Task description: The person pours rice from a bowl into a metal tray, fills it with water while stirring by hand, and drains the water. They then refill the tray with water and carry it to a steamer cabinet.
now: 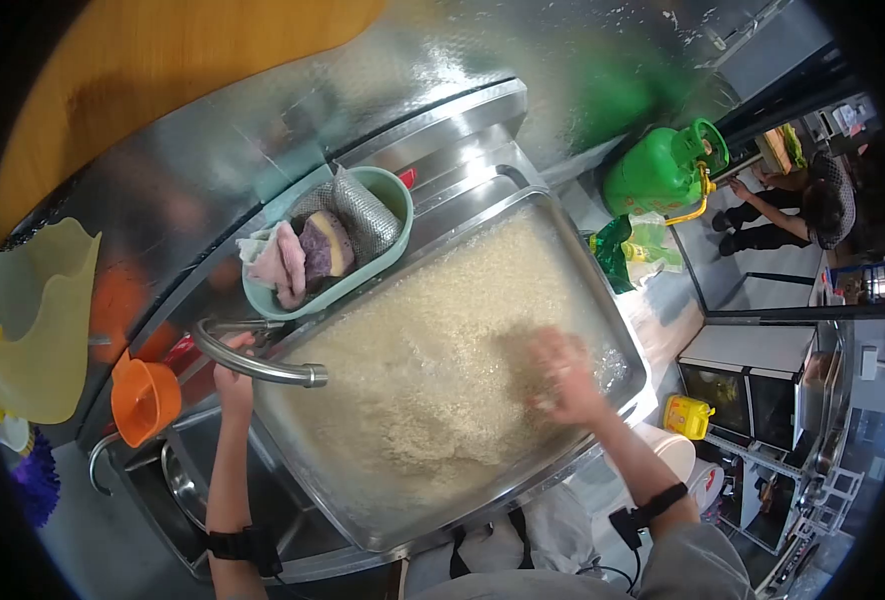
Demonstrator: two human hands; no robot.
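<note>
A large rectangular metal tray [635,352] lies across the sink, holding pale rice grains [443,400] in cloudy water. My right hand [566,380] is over the right side of the rice, at the water; it is blurred, but its fingers look spread and hold nothing visible. At the left, my left hand [233,375] is at the base of the curved metal faucet [263,368], its fingers curled there and partly hidden. The spout reaches over the tray's left edge. Beside the faucet stands a pale green basin [338,290] with sponges and cloths in it.
An orange measuring cup [147,400] hangs at the left, near a second sink basin [228,462]. A green gas cylinder [655,170] stands at the upper right, above a green plastic bag [618,255]. A yellow jug [688,416] and another person [813,205] are farther right.
</note>
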